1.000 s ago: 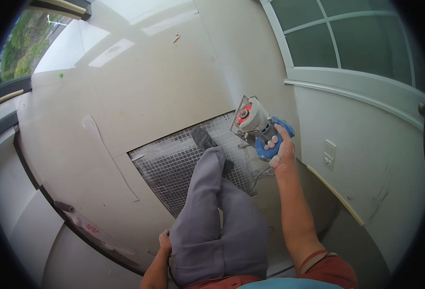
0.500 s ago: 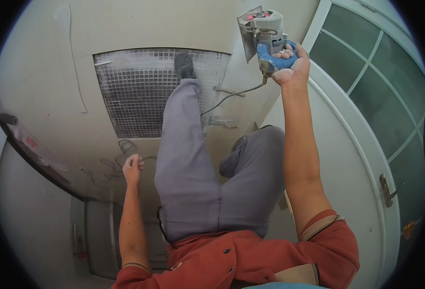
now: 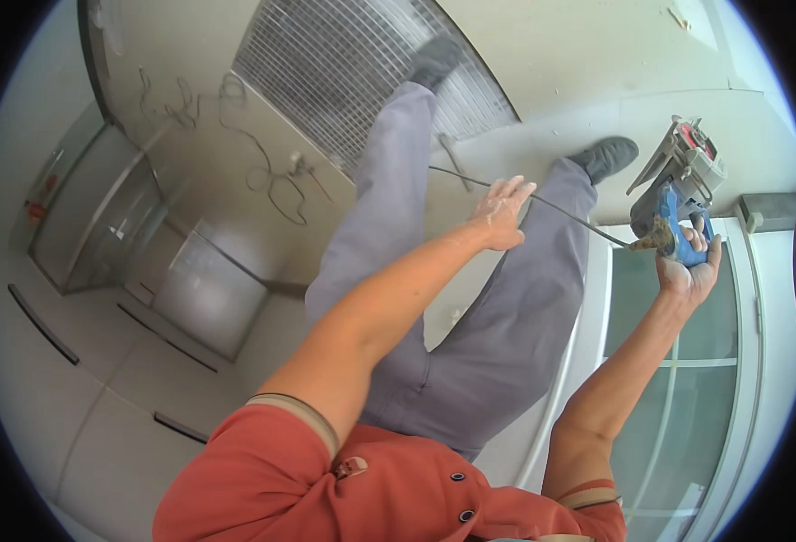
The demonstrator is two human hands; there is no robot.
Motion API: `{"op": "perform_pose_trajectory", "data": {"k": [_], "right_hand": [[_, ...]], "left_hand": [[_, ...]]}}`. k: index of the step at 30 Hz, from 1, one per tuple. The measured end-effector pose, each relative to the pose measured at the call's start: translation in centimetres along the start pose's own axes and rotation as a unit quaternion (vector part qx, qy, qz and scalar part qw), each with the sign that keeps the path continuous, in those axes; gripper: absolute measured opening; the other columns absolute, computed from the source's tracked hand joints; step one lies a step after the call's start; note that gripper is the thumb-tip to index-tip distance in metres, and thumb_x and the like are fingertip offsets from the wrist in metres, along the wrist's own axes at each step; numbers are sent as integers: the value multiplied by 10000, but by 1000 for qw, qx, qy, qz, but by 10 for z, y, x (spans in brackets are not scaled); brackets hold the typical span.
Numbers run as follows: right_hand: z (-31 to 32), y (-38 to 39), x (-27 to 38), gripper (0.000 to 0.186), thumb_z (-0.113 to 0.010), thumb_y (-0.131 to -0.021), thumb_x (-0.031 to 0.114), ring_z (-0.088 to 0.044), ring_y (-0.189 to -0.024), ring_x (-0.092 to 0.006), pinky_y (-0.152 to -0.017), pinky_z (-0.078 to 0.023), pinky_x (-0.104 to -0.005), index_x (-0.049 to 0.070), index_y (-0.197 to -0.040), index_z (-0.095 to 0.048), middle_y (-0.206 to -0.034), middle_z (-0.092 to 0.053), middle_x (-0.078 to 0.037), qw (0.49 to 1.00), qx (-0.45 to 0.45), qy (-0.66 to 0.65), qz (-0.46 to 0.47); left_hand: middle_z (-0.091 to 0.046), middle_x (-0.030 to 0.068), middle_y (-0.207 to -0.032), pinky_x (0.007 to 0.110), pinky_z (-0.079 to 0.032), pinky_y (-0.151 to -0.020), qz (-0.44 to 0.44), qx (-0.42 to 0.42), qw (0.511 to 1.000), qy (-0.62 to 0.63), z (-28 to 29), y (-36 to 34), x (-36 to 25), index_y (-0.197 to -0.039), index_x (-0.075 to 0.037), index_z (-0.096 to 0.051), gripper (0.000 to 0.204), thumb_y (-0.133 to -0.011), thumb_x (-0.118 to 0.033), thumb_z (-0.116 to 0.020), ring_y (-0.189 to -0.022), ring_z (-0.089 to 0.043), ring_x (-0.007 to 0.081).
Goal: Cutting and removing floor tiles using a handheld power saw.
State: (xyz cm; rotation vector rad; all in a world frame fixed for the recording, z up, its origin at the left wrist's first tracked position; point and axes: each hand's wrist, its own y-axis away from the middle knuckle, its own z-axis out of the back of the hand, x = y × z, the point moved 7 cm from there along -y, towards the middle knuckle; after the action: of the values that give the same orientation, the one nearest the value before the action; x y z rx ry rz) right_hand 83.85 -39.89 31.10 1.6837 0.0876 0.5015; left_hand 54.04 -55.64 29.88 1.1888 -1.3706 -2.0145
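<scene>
My right hand point(image 3: 689, 267) is closed around the blue handle of a handheld power saw point(image 3: 687, 167), which has a grey metal body and a flat base plate. It holds the saw up at the right, off the floor. From the handle a dark power cord point(image 3: 556, 210) runs left, past my legs. My left hand point(image 3: 503, 213), whitened with dust, reaches across in front of my legs with its fingers stretched out. It appears empty and lies nearest the cord; whether it touches the cord I cannot tell.
A rectangular floor patch with a grid pattern point(image 3: 325, 68) lies under my left shoe point(image 3: 435, 61). Loose cable point(image 3: 258, 179) is tangled on the floor at the left. A glazed door point(image 3: 678, 397) stands at the right, white cabinets point(image 3: 100, 388) at the lower left.
My view has turned to the right, and my right foot has come forward. The left hand has risen from my side to in front of my legs, its fingers opening. The saw stays in my right hand.
</scene>
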Motion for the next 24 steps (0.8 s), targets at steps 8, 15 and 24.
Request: {"op": "perform_pose_trajectory", "data": {"k": [8, 15, 24], "right_hand": [[38, -44, 68, 398, -631, -938, 193, -381, -657, -130, -710, -401, -347, -33, -1248, -523, -724, -341, 27, 995, 1, 93, 29], [65, -82, 90, 414, -628, -945, 171, -380, -663, -135, -703, -376, -337, -37, -1274, -487, -737, -342, 16, 992, 15, 120, 44], [29, -55, 71, 364, -591, -893, -24, -532, -831, -185, -895, -458, -435, -59, -1236, -476, -880, -517, -68, 981, 56, 157, 98]], "left_hand": [[-492, 94, -1415, 497, -263, -1157, 256, 38, 954, -149, -125, -4, 110, -1280, -108, -590, 410, -873, -131, -553, -1463, -233, 348], [-599, 154, -1265, 456, -370, -1078, 269, 124, 932, -208, -152, 47, 143, -1101, -58, -670, 260, -871, -118, -564, -1360, -387, 396], [-528, 197, -1354, 474, -318, -1111, 141, -101, 976, -133, -173, 175, 93, -1324, -26, -517, 522, -845, -204, -625, -1330, -411, 394]]}}
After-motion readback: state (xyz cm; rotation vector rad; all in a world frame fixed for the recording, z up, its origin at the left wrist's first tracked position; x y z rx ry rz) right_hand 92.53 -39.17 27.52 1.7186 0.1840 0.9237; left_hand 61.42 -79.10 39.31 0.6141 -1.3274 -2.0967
